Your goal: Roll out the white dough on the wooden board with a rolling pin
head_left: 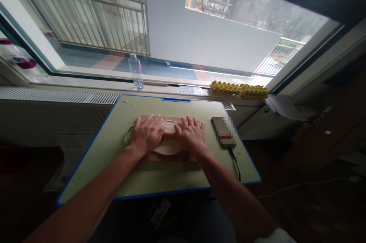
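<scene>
A round, flat sheet of pale dough (167, 148) lies on a wooden cutting board (160, 157) with a metal handle (126, 135) at its left end. What looks like a wooden rolling pin (170, 135) crosses the dough, its ends hidden under my hands. My left hand (148, 132) lies palm down over the left end, fingers stretched forward and apart. On the other end rests my right hand (191, 131), also flat with its fingers spread. Both thumbs point inward over the dough, and neither hand is wrapped round the pin.
The board sits on a green folding table (94, 174) with a blue rim. A blurred-out phone-like device (223, 132) with a black cable lies at right. Thin pale strips (127, 102) are at the far left corner. A bottle (136, 73) and yellow egg trays (239, 90) stand on the windowsill.
</scene>
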`<action>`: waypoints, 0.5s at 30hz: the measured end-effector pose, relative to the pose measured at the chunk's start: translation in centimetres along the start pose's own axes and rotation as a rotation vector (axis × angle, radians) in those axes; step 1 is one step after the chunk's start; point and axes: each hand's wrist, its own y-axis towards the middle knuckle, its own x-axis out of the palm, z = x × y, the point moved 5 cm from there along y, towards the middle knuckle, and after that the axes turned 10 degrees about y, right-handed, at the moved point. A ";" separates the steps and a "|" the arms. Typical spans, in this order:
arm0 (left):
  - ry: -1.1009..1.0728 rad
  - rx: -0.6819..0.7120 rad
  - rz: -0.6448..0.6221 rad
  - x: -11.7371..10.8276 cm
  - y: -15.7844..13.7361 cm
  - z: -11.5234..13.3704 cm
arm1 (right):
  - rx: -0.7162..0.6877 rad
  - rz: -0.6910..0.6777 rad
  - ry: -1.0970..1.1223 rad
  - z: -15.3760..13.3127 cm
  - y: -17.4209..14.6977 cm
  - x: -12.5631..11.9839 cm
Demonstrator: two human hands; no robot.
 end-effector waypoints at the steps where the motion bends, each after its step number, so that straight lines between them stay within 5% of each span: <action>1: 0.006 -0.007 -0.001 0.1 0.4 0.0 | 0.009 0.001 0.006 0.1 0.4 0.0; 15: 0.003 -0.041 -0.231 1.4 6.9 -0.7 | -0.022 0.071 0.102 1.5 6.2 -0.3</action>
